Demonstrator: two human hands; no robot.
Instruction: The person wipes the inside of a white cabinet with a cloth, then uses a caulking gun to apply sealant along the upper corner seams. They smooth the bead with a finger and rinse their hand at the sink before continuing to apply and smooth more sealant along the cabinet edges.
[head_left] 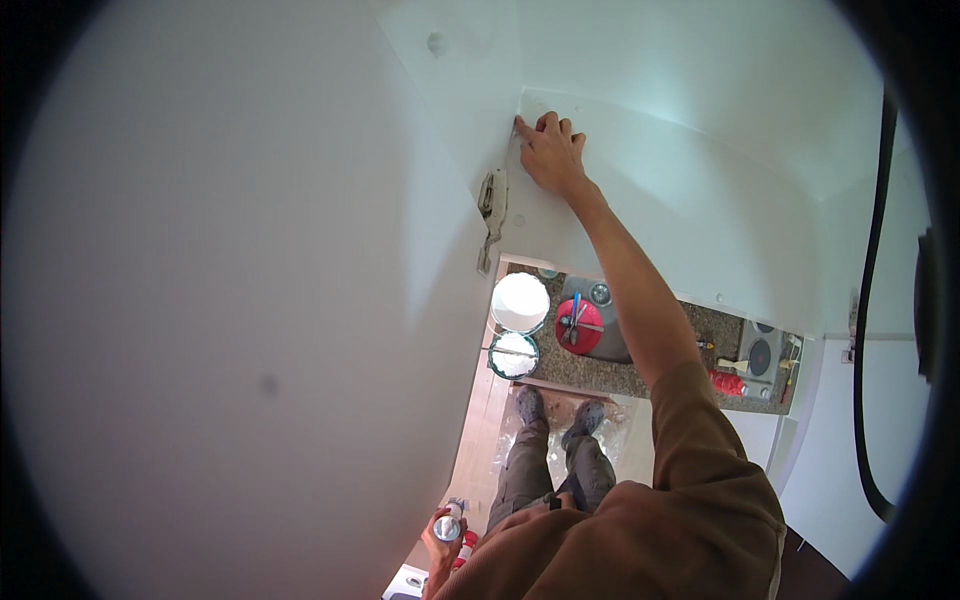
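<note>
Up inside a white cabinet (680,190), my right hand (552,155) reaches with the index fingertip against the inner corner seam. The other fingers are bent and apart, and nothing shows in the hand. A metal hinge (490,215) sits on the cabinet edge just below and left of it. Low at my left side, my left hand (440,540) is closed around a sealant tube (448,525), seen nearly end-on with its pale tip up. A red and white part (466,548) shows beside that hand; how it connects I cannot tell.
A large white door (230,300) fills the left. Below, a speckled countertop (590,376) carries white buckets (521,302), a red plate (580,340) with utensils, a sink, a hob (760,355) and a red-wrapped bottle (728,383). A black cable (870,300) hangs at the right.
</note>
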